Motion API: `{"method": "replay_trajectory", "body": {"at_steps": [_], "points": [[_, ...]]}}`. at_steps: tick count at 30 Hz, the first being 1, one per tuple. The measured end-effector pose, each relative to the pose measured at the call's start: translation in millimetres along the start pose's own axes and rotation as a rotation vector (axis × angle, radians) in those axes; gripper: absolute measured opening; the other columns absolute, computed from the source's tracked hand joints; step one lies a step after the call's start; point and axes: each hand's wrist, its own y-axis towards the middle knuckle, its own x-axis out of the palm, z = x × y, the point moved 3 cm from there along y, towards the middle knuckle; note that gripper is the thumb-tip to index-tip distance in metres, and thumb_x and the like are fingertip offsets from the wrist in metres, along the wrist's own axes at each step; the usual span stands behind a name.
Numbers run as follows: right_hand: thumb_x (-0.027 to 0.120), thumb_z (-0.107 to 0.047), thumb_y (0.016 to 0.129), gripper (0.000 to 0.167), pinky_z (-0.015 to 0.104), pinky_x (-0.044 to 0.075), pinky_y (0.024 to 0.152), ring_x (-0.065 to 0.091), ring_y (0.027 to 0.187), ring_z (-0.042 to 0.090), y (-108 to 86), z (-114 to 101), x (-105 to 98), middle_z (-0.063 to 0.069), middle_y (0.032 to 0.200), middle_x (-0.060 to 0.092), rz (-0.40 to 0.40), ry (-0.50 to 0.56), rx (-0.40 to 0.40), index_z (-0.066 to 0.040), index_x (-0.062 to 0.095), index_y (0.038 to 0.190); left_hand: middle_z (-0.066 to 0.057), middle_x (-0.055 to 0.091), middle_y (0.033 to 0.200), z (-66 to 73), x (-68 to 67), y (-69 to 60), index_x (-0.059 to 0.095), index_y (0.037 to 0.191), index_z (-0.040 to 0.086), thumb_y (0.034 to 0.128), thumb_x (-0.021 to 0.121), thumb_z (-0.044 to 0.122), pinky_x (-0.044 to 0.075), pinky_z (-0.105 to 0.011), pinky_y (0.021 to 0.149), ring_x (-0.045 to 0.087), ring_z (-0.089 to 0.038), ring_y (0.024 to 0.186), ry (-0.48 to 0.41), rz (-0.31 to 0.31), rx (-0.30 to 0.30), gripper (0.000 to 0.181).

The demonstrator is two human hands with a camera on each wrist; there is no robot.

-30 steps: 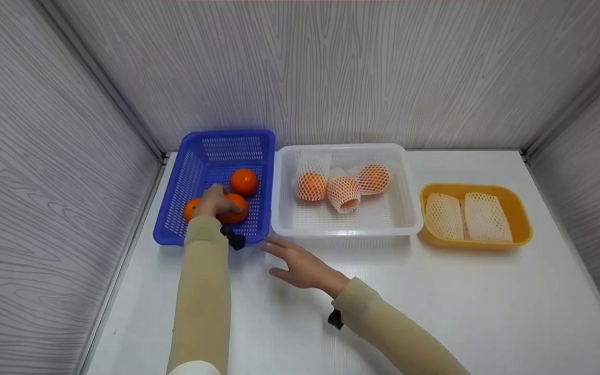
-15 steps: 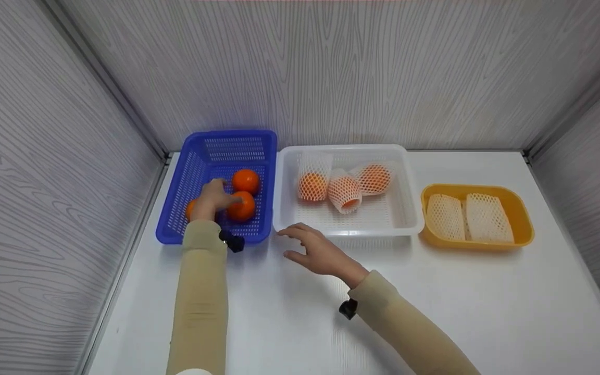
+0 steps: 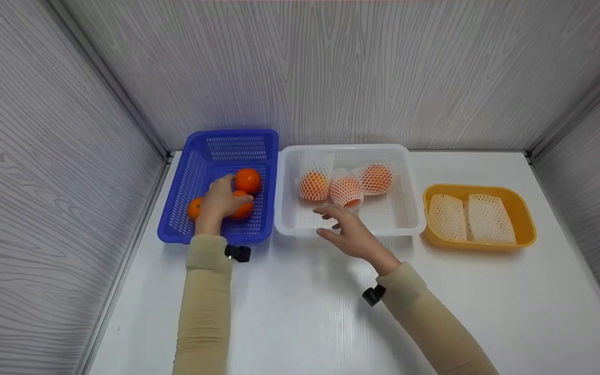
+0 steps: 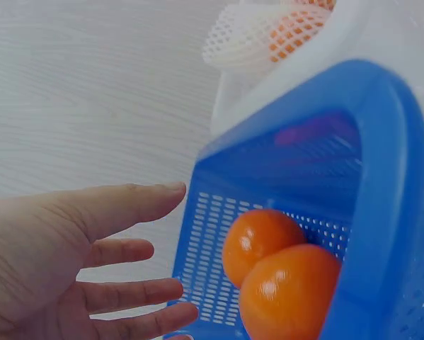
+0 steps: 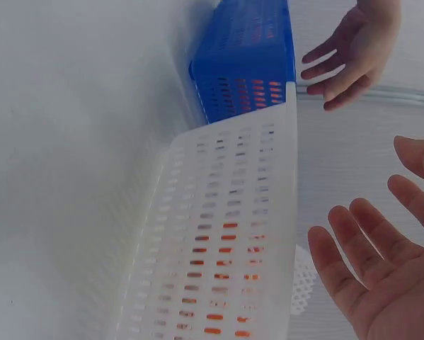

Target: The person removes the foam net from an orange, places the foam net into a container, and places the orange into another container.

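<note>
Over the blue basket (image 3: 237, 134) hovers my left hand (image 3: 219, 200), fingers loosely spread with nothing in them. Below and beside it lie a far orange (image 3: 248, 180), a near orange (image 3: 242, 208) partly behind the thumb, and an orange at the left (image 3: 194, 209). The left wrist view shows a gap between the fingers (image 4: 134, 292) and the two oranges (image 4: 289, 297). My right hand (image 3: 353, 234) hangs relaxed above the front rim of the white basket (image 3: 300, 231). Inside that basket lie oranges in foam net sleeves (image 3: 314, 186).
To the right stands a yellow basket (image 3: 527, 221) holding foam net sleeves (image 3: 490, 219). The baskets stand in a row on a white table (image 3: 300, 312). Grey wood-grain panels (image 3: 352, 73) rise behind and at both sides.
My right hand has moved rightward and away from me, from the blue basket's corner to the white basket's front rim. The left hand has lifted a little off the near orange and shifted slightly.
</note>
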Motion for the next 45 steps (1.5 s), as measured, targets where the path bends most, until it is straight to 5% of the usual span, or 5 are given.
{"method": "replay_trajectory", "body": {"at_steps": [11, 24, 37, 45], "points": [[0.066, -0.011, 0.094, 0.043, 0.048, 0.051, 0.085, 0.055, 0.113, 0.032, -8.4, 25, -38, 0.016, 0.124, 0.058, 0.073, -0.036, 0.093, 0.000, 0.054, 0.135, -0.021, 0.045, 0.144, 25.2, 20.9, -25.6, 0.041, 0.147, 0.004, 0.0886, 0.073, 0.031, 0.032, -0.053, 0.109, 0.043, -0.037, 0.130, 0.002, 0.081, 0.083, 0.072], [0.066, -0.011, 0.094, 0.046, 0.052, 0.050, 0.087, 0.052, 0.114, 0.037, -5.8, 47, -83, 0.024, 0.130, 0.053, 0.126, -0.110, 0.170, 0.001, 0.052, 0.136, -0.015, 0.052, 0.134, 45.4, 57.7, -54.0, 0.055, 0.136, 0.006, 0.0860, 0.077, 0.028, 0.040, -0.047, 0.105, 0.049, -0.031, 0.125, 0.007, 0.116, 0.273, 0.059], [0.066, -0.004, 0.092, 0.050, 0.054, 0.043, 0.097, 0.049, 0.121, 0.042, 8.5, 61, -110, 0.025, 0.133, 0.051, 0.111, -0.154, 0.243, 0.005, 0.049, 0.138, -0.012, 0.061, 0.119, 38.9, 100.2, -68.4, 0.070, 0.114, 0.004, 0.0833, 0.080, 0.028, 0.043, -0.044, 0.101, 0.053, -0.029, 0.114, 0.074, 0.220, 0.332, 0.040], [0.063, -0.010, 0.095, 0.052, 0.053, 0.038, 0.103, 0.045, 0.125, 0.041, 15.5, 69, -120, 0.025, 0.140, 0.045, 0.042, -0.194, 0.368, 0.001, 0.045, 0.143, -0.012, 0.064, 0.120, 30.7, 109.3, -70.3, 0.076, 0.098, 0.004, 0.0831, 0.080, 0.025, 0.042, -0.044, 0.103, 0.053, -0.029, 0.119, 0.091, 0.300, 0.380, 0.027]]}}
